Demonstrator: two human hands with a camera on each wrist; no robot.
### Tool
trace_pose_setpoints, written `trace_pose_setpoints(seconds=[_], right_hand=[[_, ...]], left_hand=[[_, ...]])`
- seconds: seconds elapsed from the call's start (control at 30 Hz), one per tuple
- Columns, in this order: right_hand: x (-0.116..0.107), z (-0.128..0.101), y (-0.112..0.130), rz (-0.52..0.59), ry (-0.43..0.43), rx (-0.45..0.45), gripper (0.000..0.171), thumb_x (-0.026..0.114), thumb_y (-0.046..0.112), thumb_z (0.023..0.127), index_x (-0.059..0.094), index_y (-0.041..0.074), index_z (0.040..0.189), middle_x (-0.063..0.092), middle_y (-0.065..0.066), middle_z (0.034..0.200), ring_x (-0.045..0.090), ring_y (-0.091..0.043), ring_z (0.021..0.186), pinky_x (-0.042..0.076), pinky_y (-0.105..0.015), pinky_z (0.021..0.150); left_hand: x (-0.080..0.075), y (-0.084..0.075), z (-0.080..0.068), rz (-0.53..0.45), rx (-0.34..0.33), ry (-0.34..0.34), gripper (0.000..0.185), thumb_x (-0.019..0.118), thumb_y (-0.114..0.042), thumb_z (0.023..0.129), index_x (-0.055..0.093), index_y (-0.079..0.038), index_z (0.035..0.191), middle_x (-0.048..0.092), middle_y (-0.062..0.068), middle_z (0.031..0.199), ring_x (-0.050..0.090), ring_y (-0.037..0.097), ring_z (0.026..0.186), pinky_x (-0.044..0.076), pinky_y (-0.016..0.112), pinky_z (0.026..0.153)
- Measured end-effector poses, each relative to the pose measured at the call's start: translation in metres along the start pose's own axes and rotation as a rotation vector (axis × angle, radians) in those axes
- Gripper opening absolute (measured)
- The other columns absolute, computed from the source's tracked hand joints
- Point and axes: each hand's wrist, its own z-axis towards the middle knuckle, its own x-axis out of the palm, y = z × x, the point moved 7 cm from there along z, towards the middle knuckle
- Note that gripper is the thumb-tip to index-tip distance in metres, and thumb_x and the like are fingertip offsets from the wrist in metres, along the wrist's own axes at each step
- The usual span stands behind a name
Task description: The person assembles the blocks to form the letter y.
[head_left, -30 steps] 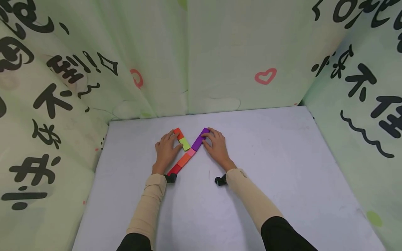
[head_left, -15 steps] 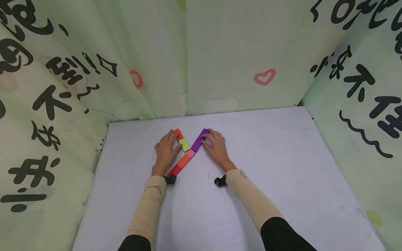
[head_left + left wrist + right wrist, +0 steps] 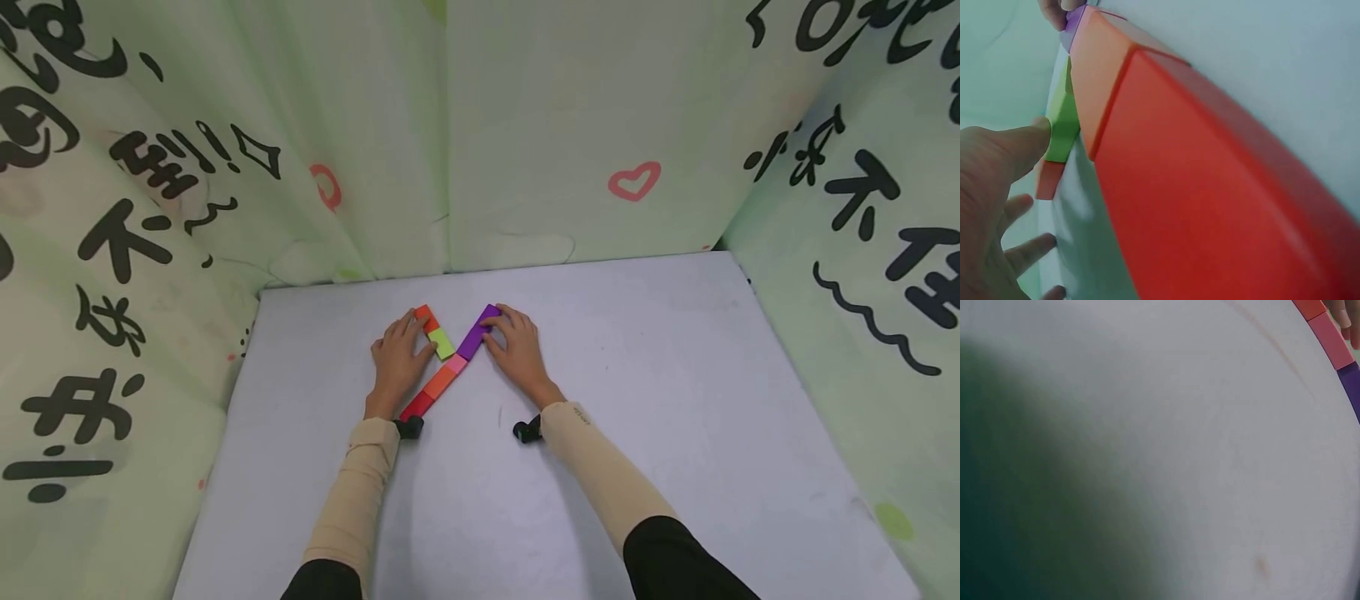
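Where green printed curtains hang, blocks cross a white table.

The left hand hides part of the red block.

Blocks: purple, pink, orange, red, lime; table white; curtain pale green, black lettering.

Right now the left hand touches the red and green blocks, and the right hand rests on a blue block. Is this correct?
Not quite: the block under the right hand is purple, not blue, as the head view shows. The left hand does touch the red and green blocks.
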Motion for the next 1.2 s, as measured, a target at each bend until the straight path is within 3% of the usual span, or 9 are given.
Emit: trace_pose_setpoints(seconds=[0.1,0.2,0.43,0.67,0.83,1.2], right_hand=[[-0.002,0.001,0.001,0.003,-0.008,0.0,0.024,0.062,0.03,0.097,0.067,0.022,0.119,0.047,-0.008,0.15,0.041,-0.031,0.139,0.029,-0.054,0.115],[-0.004,0.002,0.002,0.009,-0.013,-0.007,0.024,0.063,0.029,0.096,0.067,0.021,0.118,0.048,-0.008,0.149,0.041,-0.032,0.139,0.03,-0.055,0.114],[-0.002,0.001,0.0,0.002,-0.014,0.004,0.023,0.063,0.029,0.096,0.067,0.022,0.118,0.048,-0.008,0.149,0.041,-0.03,0.14,0.029,-0.054,0.115],[0.0,0.001,-0.001,-0.002,-0.005,0.012,0.023,0.062,0.03,0.097,0.066,0.023,0.119,0.047,-0.007,0.15,0.039,-0.029,0.141,0.028,-0.053,0.116],[0.0,0.002,0.0,-0.007,-0.001,0.007,0.024,0.061,0.03,0.097,0.066,0.023,0.119,0.046,-0.007,0.151,0.039,-0.03,0.141,0.028,-0.053,0.116],[-0.002,0.002,0.0,-0.01,-0.004,-0.002,0.025,0.062,0.03,0.097,0.066,0.023,0.12,0.046,-0.007,0.151,0.039,-0.031,0.141,0.03,-0.054,0.114]], left_hand=[[-0.006,-0.001,-0.009,-0.035,-0.036,-0.035,0.053,0.06,-0.038,0.095,0.048,-0.02,0.144,0.04,0.008,0.155,0.038,0.032,0.142,0.031,0.062,0.108],[-0.013,-0.002,-0.027,-0.058,-0.082,-0.063,0.048,0.063,-0.037,0.094,0.054,-0.017,0.137,0.05,0.012,0.143,0.046,0.033,0.133,0.036,0.059,0.104],[-0.009,-0.001,-0.074,0.0,-0.127,-0.003,0.046,0.066,-0.039,0.092,0.059,-0.015,0.13,0.057,0.012,0.131,0.053,0.032,0.12,0.044,0.051,0.098],[-0.012,0.001,-0.104,0.021,-0.137,-0.032,0.05,0.074,-0.039,0.086,0.061,-0.016,0.128,0.059,0.012,0.124,0.055,0.029,0.111,0.048,0.047,0.091],[-0.007,0.003,-0.112,0.05,-0.13,-0.024,0.049,0.077,-0.039,0.084,0.063,-0.017,0.125,0.061,0.009,0.118,0.055,0.025,0.104,0.048,0.041,0.084],[0.001,-0.003,-0.105,0.126,-0.079,-0.066,0.047,0.076,-0.041,0.084,0.064,-0.017,0.123,0.061,0.006,0.11,0.054,0.022,0.096,0.046,0.036,0.077]])
